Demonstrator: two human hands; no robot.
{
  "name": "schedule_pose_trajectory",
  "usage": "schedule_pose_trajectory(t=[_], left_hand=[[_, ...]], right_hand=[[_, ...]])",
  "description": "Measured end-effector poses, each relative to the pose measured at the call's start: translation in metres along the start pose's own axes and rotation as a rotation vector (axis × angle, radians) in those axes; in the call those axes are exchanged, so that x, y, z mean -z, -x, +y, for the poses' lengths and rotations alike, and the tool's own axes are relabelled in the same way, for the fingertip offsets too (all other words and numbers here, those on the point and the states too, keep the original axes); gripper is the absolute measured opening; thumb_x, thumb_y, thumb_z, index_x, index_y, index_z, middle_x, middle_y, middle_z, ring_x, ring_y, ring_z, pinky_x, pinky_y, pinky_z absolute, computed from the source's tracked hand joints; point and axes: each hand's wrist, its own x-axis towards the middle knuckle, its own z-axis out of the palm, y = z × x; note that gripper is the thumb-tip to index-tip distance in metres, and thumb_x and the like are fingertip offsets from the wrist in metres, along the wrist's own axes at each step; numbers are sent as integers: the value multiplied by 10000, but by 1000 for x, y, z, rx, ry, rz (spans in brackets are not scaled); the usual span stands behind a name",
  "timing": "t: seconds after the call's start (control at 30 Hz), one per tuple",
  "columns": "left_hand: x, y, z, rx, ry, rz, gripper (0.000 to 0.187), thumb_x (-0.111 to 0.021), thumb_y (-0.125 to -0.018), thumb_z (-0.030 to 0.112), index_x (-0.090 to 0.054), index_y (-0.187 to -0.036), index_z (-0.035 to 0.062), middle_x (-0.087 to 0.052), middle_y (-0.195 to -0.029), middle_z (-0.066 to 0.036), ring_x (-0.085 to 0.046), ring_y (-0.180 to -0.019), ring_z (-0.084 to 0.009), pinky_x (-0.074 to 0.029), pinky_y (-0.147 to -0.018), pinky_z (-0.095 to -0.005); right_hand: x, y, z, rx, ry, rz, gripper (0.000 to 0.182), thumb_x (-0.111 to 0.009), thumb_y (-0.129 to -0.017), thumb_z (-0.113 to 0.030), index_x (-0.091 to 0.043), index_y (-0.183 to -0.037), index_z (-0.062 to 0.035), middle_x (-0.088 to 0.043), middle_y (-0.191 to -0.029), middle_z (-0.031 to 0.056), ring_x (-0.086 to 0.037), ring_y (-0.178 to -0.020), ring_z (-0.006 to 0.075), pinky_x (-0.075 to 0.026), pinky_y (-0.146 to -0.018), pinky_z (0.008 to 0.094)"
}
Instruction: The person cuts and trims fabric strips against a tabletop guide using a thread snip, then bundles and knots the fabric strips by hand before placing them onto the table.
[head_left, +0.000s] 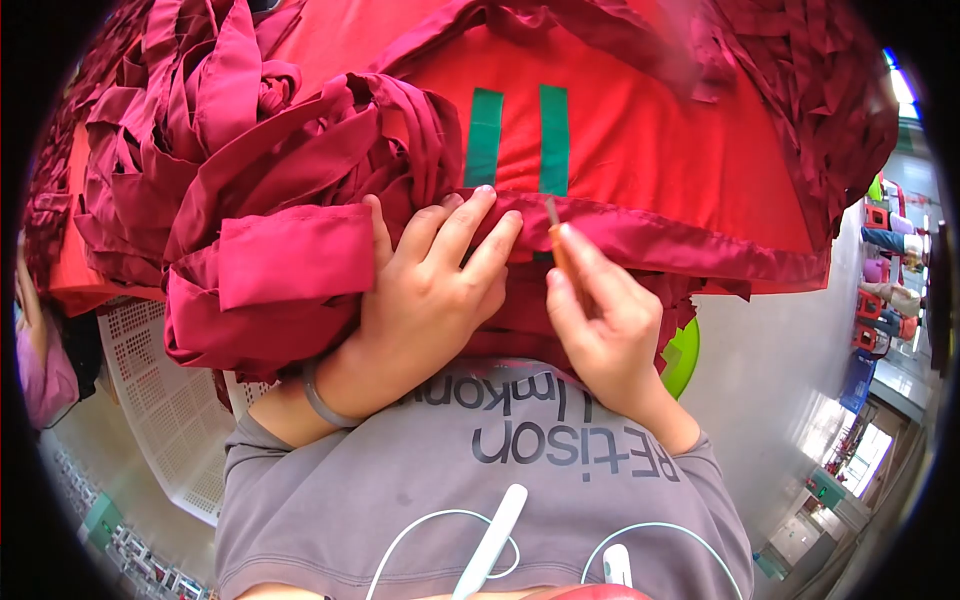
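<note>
A long dark-red fabric strip runs across the red cloth-covered work surface. My left hand lies on it with fingers spread, pressing its lower edge near two green tape strips, the left tape and the right tape. My right hand pinches a slim tool with an orange-brown handle and a thin metal tip; its exact kind I cannot tell. That tip points at the strip just below the right tape. Beside my left wrist rests a folded piece of dark-red fabric.
Heaped dark-red strips fill the left side, and another pile hangs at the right. A white perforated basket stands below left, a green round object below right. Another person's pink sleeve shows at far left.
</note>
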Motion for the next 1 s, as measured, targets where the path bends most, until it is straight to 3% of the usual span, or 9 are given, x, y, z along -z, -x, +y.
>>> schedule_pose_trajectory(t=[0.07,0.27,0.47,0.53,0.6,0.67,0.7,0.83,1.0], left_hand=[[-1,0,0,-5,16,23,418,-645,-743,242,-604,-1160,238,-528,-1207,18,-521,-1001,-150,-4,-1050,-613],[0,1,-2,-21,-2,-1,424,-648,-737,249,-604,-1159,249,-517,-1216,18,-511,-1011,-156,-10,-1041,-625],[1,1,-1,-25,0,0,421,-645,-740,252,-604,-1160,246,-521,-1212,15,-513,-1003,-157,-11,-1046,-616],[-2,2,-1,-19,6,19,423,-644,-740,248,-603,-1162,242,-526,-1208,16,-516,-997,-158,-17,-1050,-609],[-4,2,-2,-18,16,42,426,-643,-740,244,-603,-1164,239,-531,-1204,16,-519,-991,-159,-23,-1054,-603],[-5,2,-2,-10,30,76,413,-640,-736,228,-608,-1147,202,-545,-1195,12,-529,-995,-163,-35,-1060,-591],[-5,2,-1,-4,33,81,413,-640,-736,228,-608,-1147,202,-545,-1195,12,-529,-995,-163,-35,-1060,-591],[-5,3,-3,2,64,72,381,-634,-735,214,-612,-1111,155,-559,-1187,3,-537,-1015,-169,-38,-1065,-583],[-8,4,-4,-12,56,89,372,-621,-738,192,-619,-1108,157,-558,-1199,12,-535,-1019,-169,-36,-1068,-579]], right_hand=[[4,4,-4,-3,90,-113,325,-639,-757,-66,-624,-1076,-10,-593,-658,76,-564,-509,198,-453,-485,301],[-1,-1,-9,20,318,-180,313,-626,-773,-97,-630,-1077,-24,-533,-593,49,-540,-483,182,-442,-463,299],[-3,-19,-1,8,65,145,353,-599,-793,-4,-553,-1133,84,-628,-744,149,-627,-601,235,-502,-549,313],[9,-21,-9,-168,-49,52,396,-587,-796,9,-516,-1178,82,-625,-769,156,-622,-600,221,-495,-547,311],[8,-29,-2,-148,-34,83,368,-583,-776,12,-533,-1138,56,-597,-767,146,-596,-620,252,-481,-569,337],[10,-38,5,76,195,13,271,-576,-746,15,-564,-1016,35,-557,-751,139,-564,-652,294,-462,-597,372],[5,-42,2,-23,122,-22,194,-575,-728,-6,-562,-922,1,-532,-737,136,-542,-677,324,-446,-615,405],[-13,-55,8,39,166,-197,103,-579,-747,-59,-574,-849,-45,-567,-769,122,-566,-707,317,-451,-616,411],[-22,-58,19,94,165,-128,96,-583,-760,-59,-588,-852,-35,-575,-762,115,-567,-684,308,-442,-585,407]])
